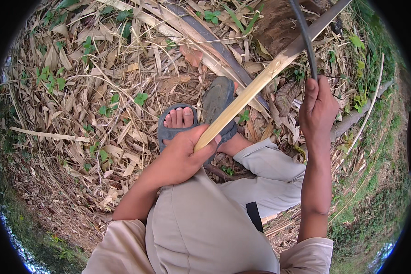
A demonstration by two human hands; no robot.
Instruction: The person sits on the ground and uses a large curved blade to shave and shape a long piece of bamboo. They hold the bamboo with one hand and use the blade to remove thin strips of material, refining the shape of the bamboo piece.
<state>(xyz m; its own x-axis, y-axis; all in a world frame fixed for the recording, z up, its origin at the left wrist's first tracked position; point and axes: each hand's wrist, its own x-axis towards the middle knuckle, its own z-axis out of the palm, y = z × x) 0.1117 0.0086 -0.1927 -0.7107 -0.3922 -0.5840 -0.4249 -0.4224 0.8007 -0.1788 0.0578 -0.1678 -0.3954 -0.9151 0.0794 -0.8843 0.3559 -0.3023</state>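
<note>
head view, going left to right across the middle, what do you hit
dry leaf litter → grey sandal with bare toes → left hand gripping the pale bamboo strip → light grey trouser leg → right hand closed around a dark curved tool → grassy edge

The bamboo strip (pixel 260 82) slanted across the middle, barring passage between the two hands. The sandalled feet (pixel 201 118) and bent knee (pixel 201 219) filled the ground below it. Leaf litter (pixel 77 114) to the left lay open, with room above it.
</note>
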